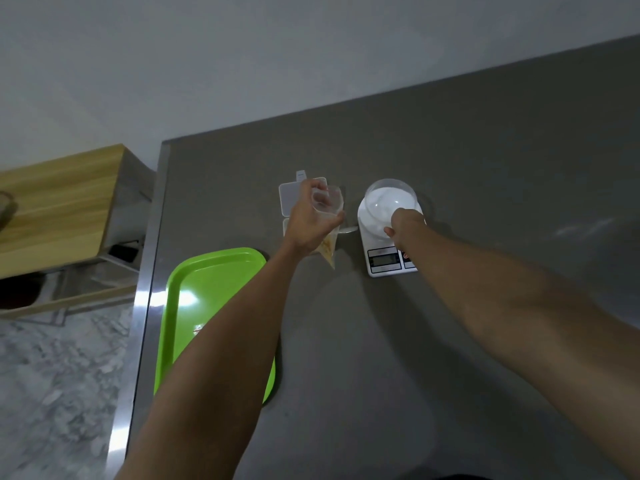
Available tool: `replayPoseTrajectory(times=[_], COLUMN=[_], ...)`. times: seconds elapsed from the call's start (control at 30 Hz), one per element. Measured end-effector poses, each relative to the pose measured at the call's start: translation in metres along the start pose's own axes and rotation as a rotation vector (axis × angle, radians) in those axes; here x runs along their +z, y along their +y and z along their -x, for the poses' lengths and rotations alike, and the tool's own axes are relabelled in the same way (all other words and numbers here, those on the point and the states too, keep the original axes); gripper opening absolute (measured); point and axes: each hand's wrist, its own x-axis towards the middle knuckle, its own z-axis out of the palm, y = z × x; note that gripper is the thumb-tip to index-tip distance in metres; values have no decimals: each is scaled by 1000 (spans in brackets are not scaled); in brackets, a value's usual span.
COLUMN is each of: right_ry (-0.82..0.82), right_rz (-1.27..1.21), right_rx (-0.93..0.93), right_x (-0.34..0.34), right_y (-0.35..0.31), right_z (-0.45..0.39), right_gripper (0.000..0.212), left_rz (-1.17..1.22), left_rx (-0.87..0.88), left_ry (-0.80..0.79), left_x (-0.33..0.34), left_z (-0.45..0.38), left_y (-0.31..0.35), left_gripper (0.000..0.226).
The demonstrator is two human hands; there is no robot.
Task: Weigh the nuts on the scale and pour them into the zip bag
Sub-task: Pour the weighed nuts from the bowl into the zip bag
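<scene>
My left hand (308, 216) holds a clear zip bag (329, 216) up by its open mouth; pale nuts (328, 249) lie in its lower corner. To the right stands a white digital scale (384, 261) with a clear plastic bowl (388, 202) on its platform. The bowl looks empty. My right hand (405, 225) grips the bowl's near rim, with the bowl resting on the scale. Behind the bag lies a clear rectangular container (287, 200), partly hidden by my left hand.
A bright green tray (207, 282) lies at the grey table's left side, partly under my left forearm. The table's metal left edge (145, 292) drops to a marbled floor. A wooden bench (62, 209) stands further left. A wall rises behind the table.
</scene>
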Motion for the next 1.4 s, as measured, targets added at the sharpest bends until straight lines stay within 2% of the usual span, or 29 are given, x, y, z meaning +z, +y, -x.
replayPoseTrajectory(times=[0.07,0.13,0.17,0.23,0.27,0.33,0.4,0.47,0.53,0.67,0.8,0.87,0.93,1.0,1.1,1.2,1.27,1.4], right_ry=[6,-6,75,258,242,-39,-355,-526,-580,-537,-457,-439,-435,-437,-428,-436,-432,-435], right_rz=[55,153,220,224,174,153,216,339,440,547,436,349,277,227,165,33,-6,59], right_rx=[38,6,-33,-154,-264,-430,-519,-602,-660,-757,-703,-645,-600,-575,-540,-481,-468,-646], right_x=[-2,1,2,5,9,19,23,23,25,26,34,38,41,41,40,38,35,35], right_y=[1,3,4,-1,-6,-11,-12,-13,-16,-14,-10,-9,-8,-7,-8,-11,-11,-9], right_z=[3,1,-1,16,29,50,73,93,104,124,134,133,133,133,137,144,148,151], right_gripper=[39,64,67,58,49,30,21,22,26,14,18,24,30,25,12,16,18,14], left_rz=[5,4,0,0,2,-20,-71,-140,-182,-225,-254,-302,-327,-319,-198,-35,94,240], left_rx=[7,6,9,21,31,52,91,125,141,191,288,362,388,366,284,193,158,138], left_ry=[-3,-5,-8,-28,-42,-63,-74,-92,-131,-147,-88,-61,-47,-39,15,78,102,131], left_x=[-1,-3,-4,-7,-10,-16,-24,-34,-42,-56,-71,-76,-80,-81,-82,-85,-88,-94], left_z=[1,4,5,11,14,21,27,34,35,44,52,52,51,51,50,45,43,39], left_y=[2,6,7,11,13,14,15,14,14,19,25,22,19,19,25,31,35,44], left_gripper=[54,54,54,55,55,53,51,53,55,61,66,52,27,16,14,4,10,15])
